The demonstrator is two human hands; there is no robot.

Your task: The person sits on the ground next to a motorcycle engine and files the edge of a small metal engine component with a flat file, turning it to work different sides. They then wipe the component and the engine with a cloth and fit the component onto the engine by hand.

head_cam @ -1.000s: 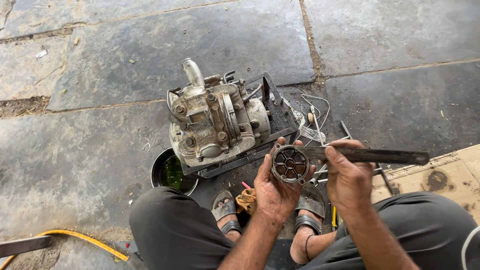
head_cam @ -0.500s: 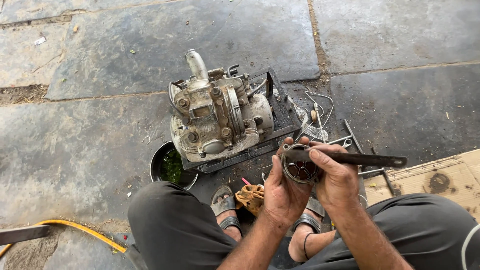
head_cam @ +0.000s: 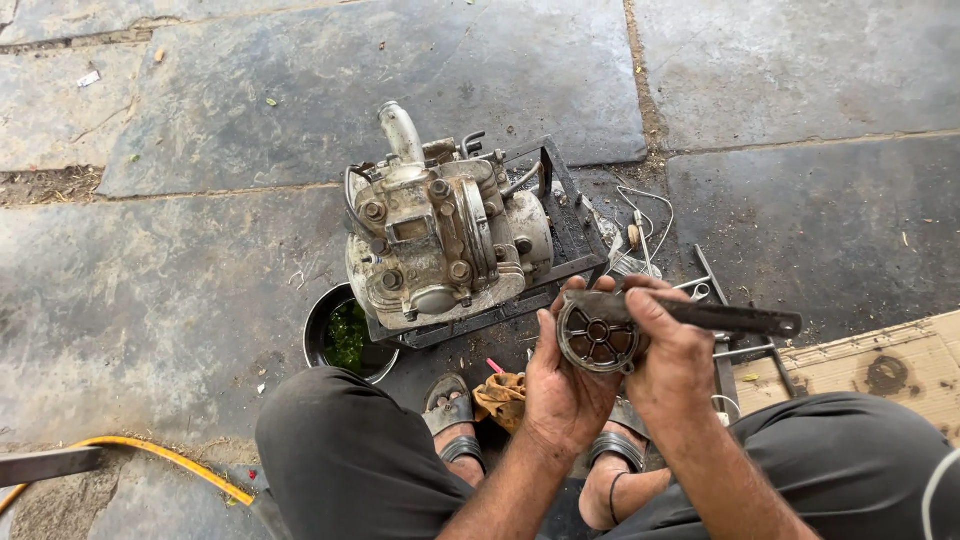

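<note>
- Round metal cover, ribbed and grimy inside, sits at lower centre of the frame, cupped in the left hand with its hollow face turned up toward the camera.
- Left hand is clasped around the cover from below and the left side, thumb along its left rim and fingertips curling over the top edge.
- Right hand is clenched around a long dark flat tool, which runs from the cover's top edge out toward the right of the frame; the tool's near end lies against the cover's rim.
- Step in hand, as I judge it: working the tool's end along the cover's rim or face, probably scraping or cleaning it, while the other hand steadies it.
- Next move would call for a firm hold by the left hand and a controlled push along the rim, so the tool does not skid toward the thumb.
- Engine block stands on a black metal frame just above the hands, apart from them.
- Dark bowl with green liquid sits just left of the frame's lower corner, by the left knee.
- Yellow hose curves across the stone floor at lower left.
</note>
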